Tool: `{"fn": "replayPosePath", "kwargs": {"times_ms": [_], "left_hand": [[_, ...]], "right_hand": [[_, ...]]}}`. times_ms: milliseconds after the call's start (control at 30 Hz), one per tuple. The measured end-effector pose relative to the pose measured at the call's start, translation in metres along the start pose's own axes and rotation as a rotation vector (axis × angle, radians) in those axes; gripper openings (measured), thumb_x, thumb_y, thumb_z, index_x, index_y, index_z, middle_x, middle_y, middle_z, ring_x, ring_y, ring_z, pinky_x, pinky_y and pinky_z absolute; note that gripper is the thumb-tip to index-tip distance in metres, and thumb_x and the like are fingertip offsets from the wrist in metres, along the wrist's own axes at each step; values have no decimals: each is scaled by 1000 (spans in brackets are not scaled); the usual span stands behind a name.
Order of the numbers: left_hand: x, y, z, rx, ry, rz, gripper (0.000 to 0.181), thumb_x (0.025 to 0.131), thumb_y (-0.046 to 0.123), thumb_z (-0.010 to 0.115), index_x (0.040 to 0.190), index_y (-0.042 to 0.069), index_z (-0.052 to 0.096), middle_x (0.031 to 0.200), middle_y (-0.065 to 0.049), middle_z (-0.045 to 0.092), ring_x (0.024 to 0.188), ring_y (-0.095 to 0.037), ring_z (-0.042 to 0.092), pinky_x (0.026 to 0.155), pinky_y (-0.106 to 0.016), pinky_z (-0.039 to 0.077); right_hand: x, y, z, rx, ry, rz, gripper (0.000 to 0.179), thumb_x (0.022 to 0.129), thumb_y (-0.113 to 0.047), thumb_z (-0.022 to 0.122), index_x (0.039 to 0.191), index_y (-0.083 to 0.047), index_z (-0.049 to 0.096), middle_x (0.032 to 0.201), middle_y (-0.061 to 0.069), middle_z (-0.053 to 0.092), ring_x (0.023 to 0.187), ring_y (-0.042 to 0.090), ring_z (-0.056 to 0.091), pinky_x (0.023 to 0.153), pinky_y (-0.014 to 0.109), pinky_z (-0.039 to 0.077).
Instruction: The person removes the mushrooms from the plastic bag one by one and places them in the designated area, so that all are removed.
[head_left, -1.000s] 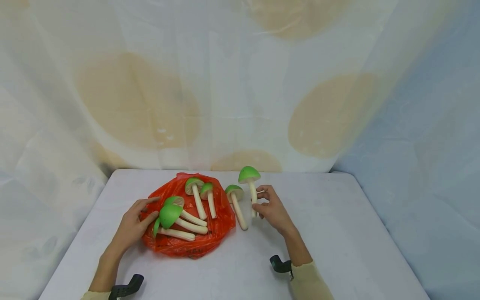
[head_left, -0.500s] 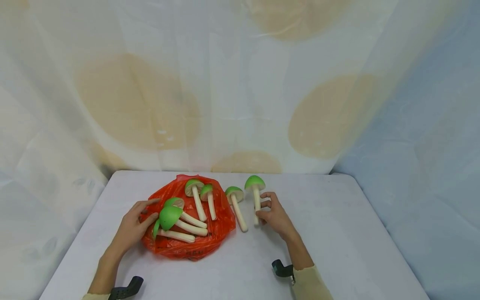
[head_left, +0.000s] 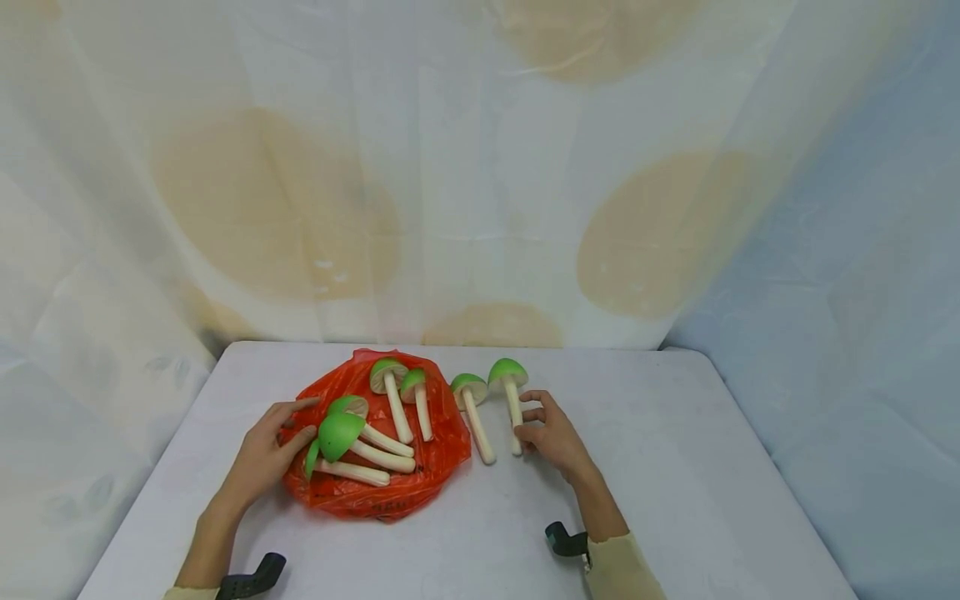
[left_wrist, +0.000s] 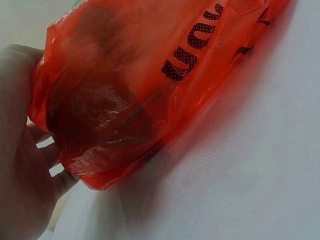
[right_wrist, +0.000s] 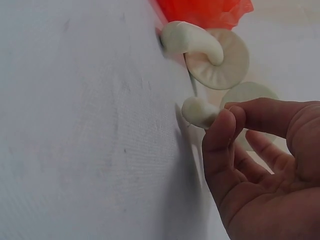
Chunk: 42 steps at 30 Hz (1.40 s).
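In the head view my right hand (head_left: 553, 433) pinches the pale stem of a toy mushroom (head_left: 508, 372) with a green cap. Thumb and fingertips meet near the stem's lower end in the right wrist view, where the mushroom (right_wrist: 197, 111) lies low along the table. Just left of it lies another mushroom (head_left: 477, 421), cap away from me. My left hand (head_left: 264, 450) holds the left side of a red plastic bag (head_left: 442, 475), its fingers and thumb around the bag's edge. Several more green-capped mushrooms (head_left: 341, 435) lie in the bag's opening.
The white tabletop (head_left: 675, 467) carries the bag and the mushrooms. Behind it hangs a pale curtain (head_left: 480, 208) with tan spots, and a bluish curtain (head_left: 847, 292) flanks the right side. Dark devices (head_left: 567, 540) are strapped to both wrists.
My right hand has lowered the mushroom and brought it slightly toward me, down to the table beside the other one. My left hand and the bag have stayed in place.
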<state>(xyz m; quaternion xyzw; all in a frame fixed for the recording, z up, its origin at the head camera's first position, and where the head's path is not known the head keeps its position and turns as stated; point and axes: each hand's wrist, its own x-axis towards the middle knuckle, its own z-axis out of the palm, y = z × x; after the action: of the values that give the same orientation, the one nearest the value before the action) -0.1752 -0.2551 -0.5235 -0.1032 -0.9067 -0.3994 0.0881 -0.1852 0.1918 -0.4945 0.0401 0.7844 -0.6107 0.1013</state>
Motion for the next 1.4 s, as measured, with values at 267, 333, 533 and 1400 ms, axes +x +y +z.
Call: {"fn": "replayPosePath", "kwargs": {"times_ms": [267,333,533,1400], "left_hand": [[0,1,0,-5,-2,0,42,100,27,64,138,10,58,129,-15,58,112,-32,55,90,-57,46],[0,1,0,-1,0,2,42,100,27,64,138,11,58,129,-15,58,111,-32,55,90,-56,46],[0,0,0,15,3,5,41,100,28,64,138,12,59,128,-13,59,107,-28,55,87,-52,46],[-1,2,-2,13,-6,-10,42,100,29,63,139,13,58,129,-14,58,108,-28,53,87,-52,46]], "right_hand": [[-7,-7,-1,-1,8,-11,54,88,5,65,139,0,46,117,30,62,76,30,65,66,47,56],[-2,3,-2,-4,14,-9,55,88,4,66,140,-2,48,118,29,62,77,30,65,65,45,56],[8,23,-3,-40,26,-19,55,87,0,70,140,-8,54,119,22,63,76,25,65,62,40,56],[6,26,-8,-78,-26,-26,58,89,-1,71,144,-8,53,104,20,58,69,22,62,64,41,56]]}}
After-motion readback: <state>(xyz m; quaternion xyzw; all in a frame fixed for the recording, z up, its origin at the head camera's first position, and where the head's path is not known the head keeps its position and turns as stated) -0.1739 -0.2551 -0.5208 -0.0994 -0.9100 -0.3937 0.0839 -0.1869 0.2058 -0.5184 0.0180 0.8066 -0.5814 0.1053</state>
